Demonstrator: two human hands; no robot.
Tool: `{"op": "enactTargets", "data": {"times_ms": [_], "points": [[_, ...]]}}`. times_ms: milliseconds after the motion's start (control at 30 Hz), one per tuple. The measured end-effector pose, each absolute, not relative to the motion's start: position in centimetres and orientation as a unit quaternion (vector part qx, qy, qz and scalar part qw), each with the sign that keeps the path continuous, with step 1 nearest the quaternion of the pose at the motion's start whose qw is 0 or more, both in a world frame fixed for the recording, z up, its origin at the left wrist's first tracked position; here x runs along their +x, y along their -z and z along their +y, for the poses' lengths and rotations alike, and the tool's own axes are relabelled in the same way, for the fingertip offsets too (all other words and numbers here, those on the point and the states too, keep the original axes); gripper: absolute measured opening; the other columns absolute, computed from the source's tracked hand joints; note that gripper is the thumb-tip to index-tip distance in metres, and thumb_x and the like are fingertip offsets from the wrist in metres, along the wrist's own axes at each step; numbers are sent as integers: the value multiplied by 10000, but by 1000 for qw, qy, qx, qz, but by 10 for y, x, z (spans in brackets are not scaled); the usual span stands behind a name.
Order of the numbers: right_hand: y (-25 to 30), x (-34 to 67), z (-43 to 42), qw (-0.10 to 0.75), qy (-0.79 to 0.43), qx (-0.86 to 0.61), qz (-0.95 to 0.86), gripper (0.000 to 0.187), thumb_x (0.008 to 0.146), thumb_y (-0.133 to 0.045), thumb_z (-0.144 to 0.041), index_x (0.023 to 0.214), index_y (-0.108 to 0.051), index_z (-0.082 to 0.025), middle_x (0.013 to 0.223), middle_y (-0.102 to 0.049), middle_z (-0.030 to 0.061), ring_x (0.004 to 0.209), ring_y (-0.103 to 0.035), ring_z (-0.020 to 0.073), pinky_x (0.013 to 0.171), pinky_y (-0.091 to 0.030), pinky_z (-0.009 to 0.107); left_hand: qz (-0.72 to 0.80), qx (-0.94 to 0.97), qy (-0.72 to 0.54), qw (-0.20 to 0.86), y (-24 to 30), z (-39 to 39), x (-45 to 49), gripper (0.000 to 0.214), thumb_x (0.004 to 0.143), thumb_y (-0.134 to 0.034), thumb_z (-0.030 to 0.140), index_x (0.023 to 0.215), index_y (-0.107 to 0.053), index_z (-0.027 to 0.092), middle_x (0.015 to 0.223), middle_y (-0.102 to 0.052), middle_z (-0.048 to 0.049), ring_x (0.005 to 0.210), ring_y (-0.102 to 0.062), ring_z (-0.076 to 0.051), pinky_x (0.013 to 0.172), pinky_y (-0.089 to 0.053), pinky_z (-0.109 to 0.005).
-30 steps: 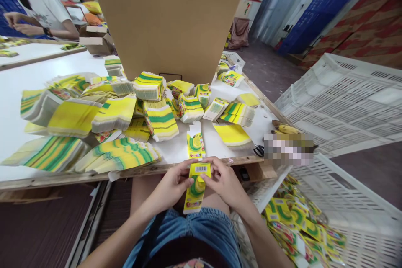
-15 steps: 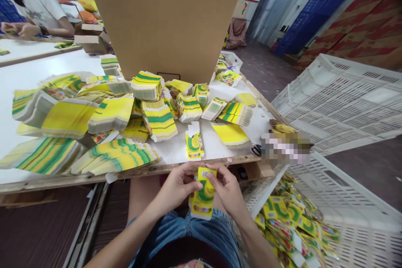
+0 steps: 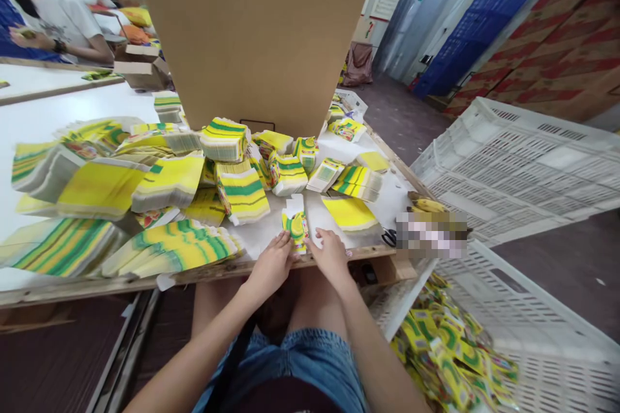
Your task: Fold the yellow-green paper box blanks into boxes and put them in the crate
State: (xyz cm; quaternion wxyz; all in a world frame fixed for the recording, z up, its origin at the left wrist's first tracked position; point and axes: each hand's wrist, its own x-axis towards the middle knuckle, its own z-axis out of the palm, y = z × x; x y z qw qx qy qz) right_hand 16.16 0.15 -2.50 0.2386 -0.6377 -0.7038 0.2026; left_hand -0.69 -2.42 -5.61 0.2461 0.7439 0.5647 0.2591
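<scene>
A small stack of flat yellow-and-green cartons (image 3: pixel 295 224) lies near the front edge of the white table (image 3: pixel 58 116). My left hand (image 3: pixel 271 262) reaches over the wooden edge, fingers stretched out, its fingertips touching the stack's lower left corner. My right hand (image 3: pixel 332 255) rests just right of the stack with its fingers flat on the table, touching or nearly touching the stack's right side. Neither hand holds anything.
Many bundles of flat cartons (image 3: pixel 169 181) cover the table before a tall brown cardboard box (image 3: pixel 256 32). Scissors (image 3: pixel 388 238) lie at the right edge. A white crate (image 3: pixel 508 335) at lower right holds folded cartons (image 3: pixel 450 361). Another person (image 3: pixel 62 26) sits far left.
The folded carton I held over my lap is out of my hands. Both hands have moved up and forward to the flat stack at the table edge.
</scene>
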Motion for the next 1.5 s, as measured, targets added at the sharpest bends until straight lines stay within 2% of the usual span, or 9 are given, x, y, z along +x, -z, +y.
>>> {"op": "enactTargets", "data": {"times_ms": [133, 300, 467, 833, 1000, 1133, 1300, 1400, 1500], "points": [[46, 126, 15, 240, -165, -676, -677, 216, 762, -642, -193, 970, -669, -143, 1019, -669, 175, 998, -586, 336, 844, -404, 428, 559, 752, -254, 240, 57, -27, -8, 378, 910, -476, 218, 1259, -568, 105, 1430, -471, -190, 1365, -402, -258, 1129, -350, -424], [53, 130, 10, 251, -157, -679, -672, 129, 766, -625, -183, 890, -656, -197, 1029, -664, 119, 1002, -586, 294, 860, -392, 378, 557, 749, -262, 244, 56, -26, -8, 373, 905, -470, 199, 1251, -575, 112, 1439, -463, -185, 1371, -391, -266, 1124, -358, -435], [58, 124, 16, 273, -157, -697, -645, 259, 725, -652, -192, 979, -619, -155, 1021, -665, 167, 981, -585, 325, 830, -399, 392, 555, 747, -269, 249, 56, -27, -7, 364, 900, -490, 227, 1242, -586, 147, 1442, -469, -158, 1375, -386, -267, 1131, -344, -446], [52, 122, 8, 400, -230, -657, -596, 226, 693, -610, -141, 916, -605, -177, 1035, -654, 139, 1042, -541, 309, 942, -362, 433, 550, 705, -328, 304, 60, -31, -8, 349, 864, -523, 206, 1194, -618, 144, 1438, -469, -170, 1380, -378, -289, 1145, -292, -481], [47, 122, 6, 482, -325, -606, -542, 153, 779, -577, -253, 911, -576, -175, 935, -669, 108, 882, -610, 244, 834, -468, 384, 536, 637, -425, 356, 52, -32, -11, 272, 836, -585, 244, 1086, -668, 177, 1359, -572, -142, 1321, -467, -287, 1130, -324, -468], [36, 128, -9, 537, -420, -549, -484, 266, 850, -556, -403, 996, -549, -180, 935, -682, 92, 857, -646, 207, 786, -520, 346, 512, 540, -531, 404, 38, -36, -17, 421, 924, -471, 384, 1269, -538, 153, 1354, -569, -152, 1252, -537, -255, 1082, -391, -438], [29, 135, -39, 525, -544, -484, -441, 256, 810, -659, -395, 948, -622, -182, 845, -718, 60, 808, -683, 203, 787, -543, 356, 408, 485, -537, 558, 24, -45, -13, 550, 865, -533, 539, 1225, -607, 131, 1150, -699, -154, 1014, -676, -265, 881, -541, -378], [27, 140, -52, 510, -585, -466, -425, 241, 800, -689, -373, 952, -656, -189, 888, -731, 57, 818, -689, 205, 813, -540, 367, 312, 432, -530, 660, 21, -51, -6, 568, 781, -672, 503, 1217, -625, 141, 1134, -703, -149, 1029, -661, -282, 896, -521, -375], [22, 146, -59, 497, -606, -457, -420, 232, 788, -707, -381, 922, -682, -193, 896, -739, 53, 839, -686, 211, 834, -531, 371, 306, 405, -534, 676, 22, -55, -2, 481, 774, -706, 430, 1148, -666, 130, 1086, -720, -137, 1006, -662, -278, 887, -512, -368]]}}
